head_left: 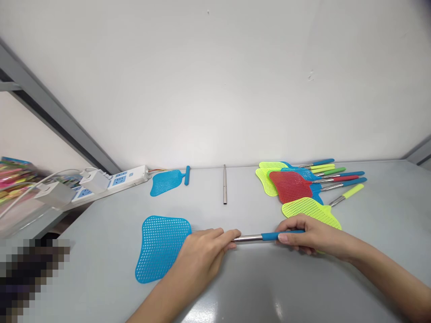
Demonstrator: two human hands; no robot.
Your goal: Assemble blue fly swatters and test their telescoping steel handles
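Between my hands lies a blue fly swatter [160, 249], its perforated head to the left and its metal shaft running right into a blue handle. My left hand [207, 249] is closed around the shaft near the head and hides the join. The blue handle is gripped by my right hand [305, 235], thumb on top. Beyond them, a separate metal rod [225, 185] lies alone on the table. To its left rests a second blue swatter head [167, 182] with a loose blue handle [187, 175] beside its stem.
A pile of yellow, red and blue swatters [291, 186] lies at the right back, one yellow swatter [311, 210] close to my right hand. A power strip [129, 178] with white plugs runs along the left edge. The wall [215, 89] stands behind the grey table [256, 287].
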